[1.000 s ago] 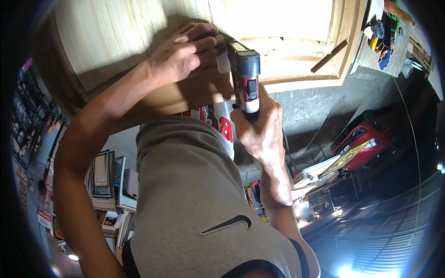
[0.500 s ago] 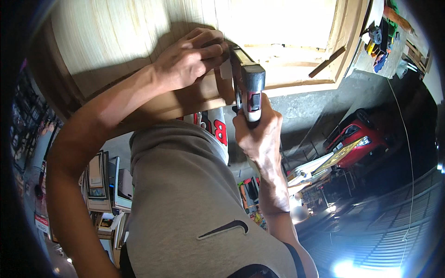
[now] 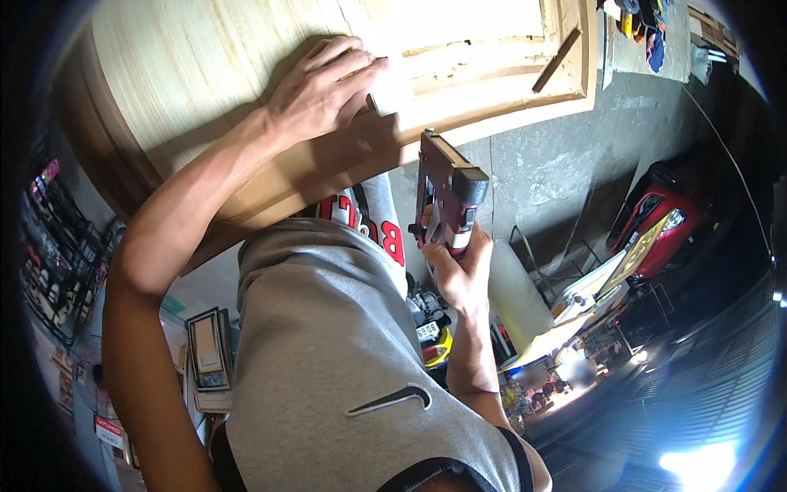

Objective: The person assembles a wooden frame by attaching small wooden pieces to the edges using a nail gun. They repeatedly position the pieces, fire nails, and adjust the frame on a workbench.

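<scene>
My right hand (image 3: 464,266) is wrapped round the handle of a dark red nail gun (image 3: 447,193) with a black cap. The nail gun is held up beside the near edge of a wooden frame (image 3: 492,123), a little apart from it. My left hand (image 3: 328,86) rests on the pale wooden panel (image 3: 197,74) inside the frame, close to its near rail. Its fingers are bent but apart, pointing right; the thumb side is partly shaded, and nothing shows in the hand.
A loose dark wood strip (image 3: 557,60) lies at the frame's right end. Tools (image 3: 648,25) sit on a surface at the far right. A red car (image 3: 668,225) stands beyond the grey floor. Stacked picture frames (image 3: 209,353) stand at lower left.
My right hand has drawn the nail gun back from the frame's joint, down and to the right. My left hand has shifted slightly up and left, its fingers less curled. The view has turned slightly.
</scene>
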A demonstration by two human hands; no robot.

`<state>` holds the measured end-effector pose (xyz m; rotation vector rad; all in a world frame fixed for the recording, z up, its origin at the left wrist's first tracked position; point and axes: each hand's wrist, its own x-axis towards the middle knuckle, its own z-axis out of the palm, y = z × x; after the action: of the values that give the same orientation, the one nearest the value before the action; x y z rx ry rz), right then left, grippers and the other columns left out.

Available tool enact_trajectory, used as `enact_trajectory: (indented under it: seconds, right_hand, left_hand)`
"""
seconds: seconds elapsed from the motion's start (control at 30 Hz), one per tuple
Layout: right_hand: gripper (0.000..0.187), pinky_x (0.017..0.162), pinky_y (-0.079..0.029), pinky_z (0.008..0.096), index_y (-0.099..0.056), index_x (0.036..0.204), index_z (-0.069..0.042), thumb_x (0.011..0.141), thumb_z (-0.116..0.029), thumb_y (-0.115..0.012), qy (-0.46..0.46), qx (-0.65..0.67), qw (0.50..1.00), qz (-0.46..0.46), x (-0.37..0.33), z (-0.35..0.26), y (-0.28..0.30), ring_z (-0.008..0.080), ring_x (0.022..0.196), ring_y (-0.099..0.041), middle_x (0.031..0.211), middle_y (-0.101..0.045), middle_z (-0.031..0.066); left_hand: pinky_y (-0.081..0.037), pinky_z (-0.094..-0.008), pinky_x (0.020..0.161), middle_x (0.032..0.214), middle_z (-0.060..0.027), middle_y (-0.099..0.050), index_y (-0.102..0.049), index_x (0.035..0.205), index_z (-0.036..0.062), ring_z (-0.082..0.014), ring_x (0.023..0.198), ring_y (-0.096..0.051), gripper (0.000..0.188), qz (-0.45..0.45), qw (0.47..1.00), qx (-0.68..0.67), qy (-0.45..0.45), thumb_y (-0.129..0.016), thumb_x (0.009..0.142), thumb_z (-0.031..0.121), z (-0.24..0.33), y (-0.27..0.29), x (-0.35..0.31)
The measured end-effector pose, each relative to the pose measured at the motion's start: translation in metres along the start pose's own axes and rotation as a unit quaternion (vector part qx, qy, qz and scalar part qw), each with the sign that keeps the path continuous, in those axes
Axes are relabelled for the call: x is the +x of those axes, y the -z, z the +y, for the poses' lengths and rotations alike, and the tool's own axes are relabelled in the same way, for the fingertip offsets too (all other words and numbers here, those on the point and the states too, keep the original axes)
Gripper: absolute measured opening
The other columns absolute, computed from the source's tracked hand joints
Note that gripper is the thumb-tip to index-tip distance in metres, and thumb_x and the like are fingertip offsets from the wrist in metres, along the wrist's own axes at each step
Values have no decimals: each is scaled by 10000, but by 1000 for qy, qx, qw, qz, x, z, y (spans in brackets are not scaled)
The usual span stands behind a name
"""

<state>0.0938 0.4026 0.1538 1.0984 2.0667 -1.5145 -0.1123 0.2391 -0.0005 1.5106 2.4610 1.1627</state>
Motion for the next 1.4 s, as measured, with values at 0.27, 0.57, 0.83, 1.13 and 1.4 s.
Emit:
enact_trajectory:
  seconds: [0.27,0.57,0.83,1.13,1.4]
  right_hand:
    - [423,676,-492,336,-574,1089,29,678,-50,-638,-1,-36,999,-24,-17,42,21,203,662,-583,748,-619,136]
    - [342,617,-464,273,-598,1018,6,676,13,-607,60,-25,998,8,-47,87,44,108,648,-543,751,-617,47]
    - [391,636,-478,298,-597,1066,31,678,-22,-601,54,-40,998,-16,-44,114,58,141,658,-557,762,-616,77]
    - [466,633,-499,350,-585,1123,25,666,-41,-646,76,-115,989,-47,-28,93,46,199,612,-572,715,-604,111]
    - [419,610,-481,335,-587,1071,32,663,-48,-646,105,-84,989,-58,-27,69,18,178,601,-543,699,-586,100]
  left_hand:
    - [-475,-437,920,998,-106,-604,-643,1145,25,-299,1041,-557,395,1,992,122,-22,-699,769,134,5,-16,13]
    - [-458,-459,989,1174,-115,-585,-618,1211,26,-319,1172,-505,592,5,967,249,44,-773,768,388,39,-30,-6]
    - [-478,-440,1006,1100,-119,-685,-678,1102,13,-294,1054,-642,321,69,974,213,-42,-723,800,114,65,-14,-35]
    - [-514,-432,925,1049,-139,-705,-720,1000,22,-271,987,-668,228,87,946,311,-27,-746,781,81,58,23,-88]
    - [-507,-411,902,1195,-100,-630,-683,1031,64,-295,1071,-598,346,86,977,189,55,-806,721,154,44,11,-104]
